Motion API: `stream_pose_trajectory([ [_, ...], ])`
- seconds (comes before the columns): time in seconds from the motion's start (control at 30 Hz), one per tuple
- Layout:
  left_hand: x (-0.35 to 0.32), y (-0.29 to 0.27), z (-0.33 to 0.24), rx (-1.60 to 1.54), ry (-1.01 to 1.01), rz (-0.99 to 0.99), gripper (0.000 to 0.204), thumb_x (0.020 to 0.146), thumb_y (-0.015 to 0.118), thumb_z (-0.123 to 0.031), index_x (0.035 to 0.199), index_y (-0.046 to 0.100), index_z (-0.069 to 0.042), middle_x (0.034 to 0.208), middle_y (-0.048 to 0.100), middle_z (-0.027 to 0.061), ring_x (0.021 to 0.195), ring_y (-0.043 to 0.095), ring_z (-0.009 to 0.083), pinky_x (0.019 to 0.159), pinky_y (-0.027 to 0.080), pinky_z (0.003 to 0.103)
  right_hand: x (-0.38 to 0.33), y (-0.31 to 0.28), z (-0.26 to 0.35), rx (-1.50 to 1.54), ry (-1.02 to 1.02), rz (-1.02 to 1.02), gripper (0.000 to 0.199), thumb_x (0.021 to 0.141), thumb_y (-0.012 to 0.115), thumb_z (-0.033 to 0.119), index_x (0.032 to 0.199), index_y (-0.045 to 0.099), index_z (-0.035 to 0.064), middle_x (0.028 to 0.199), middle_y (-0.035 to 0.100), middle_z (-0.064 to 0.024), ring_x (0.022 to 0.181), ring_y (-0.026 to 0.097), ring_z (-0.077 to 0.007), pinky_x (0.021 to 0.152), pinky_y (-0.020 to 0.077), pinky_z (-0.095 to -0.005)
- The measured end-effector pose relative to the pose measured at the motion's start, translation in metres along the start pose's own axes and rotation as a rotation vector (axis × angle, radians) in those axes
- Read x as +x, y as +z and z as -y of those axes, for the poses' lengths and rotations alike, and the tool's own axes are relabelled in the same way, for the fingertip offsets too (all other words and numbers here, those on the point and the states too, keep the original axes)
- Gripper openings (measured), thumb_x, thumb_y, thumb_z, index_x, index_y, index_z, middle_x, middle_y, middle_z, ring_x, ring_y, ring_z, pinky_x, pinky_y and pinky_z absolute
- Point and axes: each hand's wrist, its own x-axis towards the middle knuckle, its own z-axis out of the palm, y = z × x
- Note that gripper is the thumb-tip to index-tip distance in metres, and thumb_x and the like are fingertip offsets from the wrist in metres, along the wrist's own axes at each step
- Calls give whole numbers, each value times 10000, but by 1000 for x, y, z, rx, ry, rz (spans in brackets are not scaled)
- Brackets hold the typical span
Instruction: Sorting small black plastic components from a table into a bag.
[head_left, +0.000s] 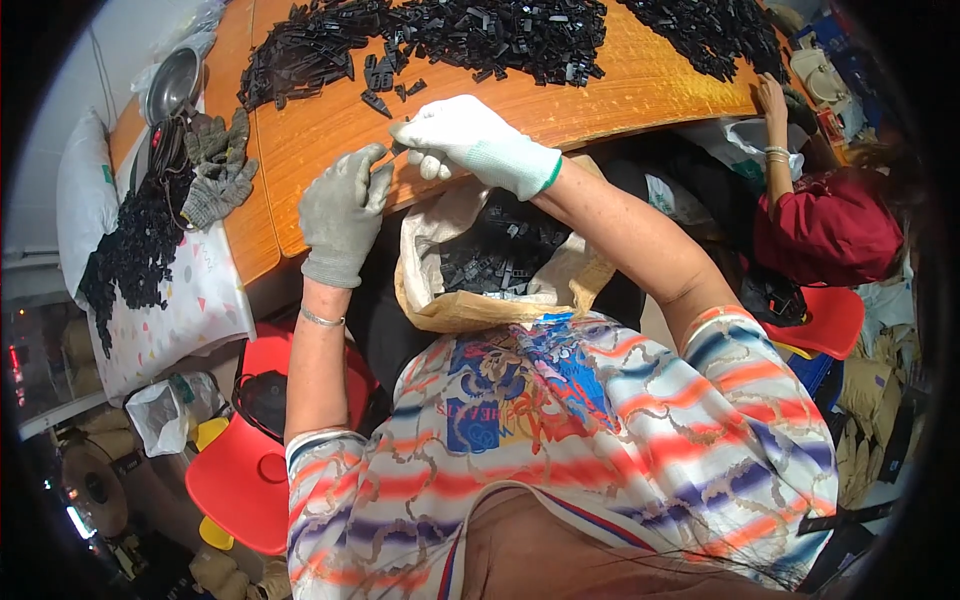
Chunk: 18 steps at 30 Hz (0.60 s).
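Note:
My left hand (340, 215) wears a grey glove; its fingers are bent together at the table's front edge. Close beside it is my right hand (462, 138), in a white glove with a green cuff, thumb and fingers pinched. A small dark piece (398, 148) shows between the two hands, mostly covered by the fingertips. Loose black plastic parts (378, 85) lie on the orange wooden table (320, 130) just past my hands. Below my right wrist, an open sack (450, 308) with a folded-down rim rests at my lap and holds many similar black parts (505, 245).
Big heaps of black parts (500, 38) cover the table's far side. At left are spare grey gloves (218, 170), a metal bowl (173, 83) and a pile of black bits (135, 245). A co-worker in a dark red top (835, 230) sits at right. Red chairs (235, 490) stand nearby.

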Motion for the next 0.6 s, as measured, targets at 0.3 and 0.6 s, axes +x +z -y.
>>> stream_pose_trajectory([
  [0.3, -1, -4, 0, 60, 46, 84, 194, 861, 611, -278, 1012, 634, -159, 836, 648, 68, 756, 643, 269, 635, 506, 382, -5, -2, 3, 248, 190, 95, 220, 859, 671, 231, 771, 647, 31, 647, 583, -33, 534, 502, -73, 471, 367, -211],
  [0.6, -13, 11, -4, 35, 48, 114, 194, 861, 606, -285, 996, 637, -149, 811, 650, 77, 705, 642, 274, 601, 507, 389, -9, -7, -23, 273, 216, 115, 171, 887, 630, 157, 868, 665, -10, 716, 625, -60, 596, 548, -90, 512, 425, -210],
])
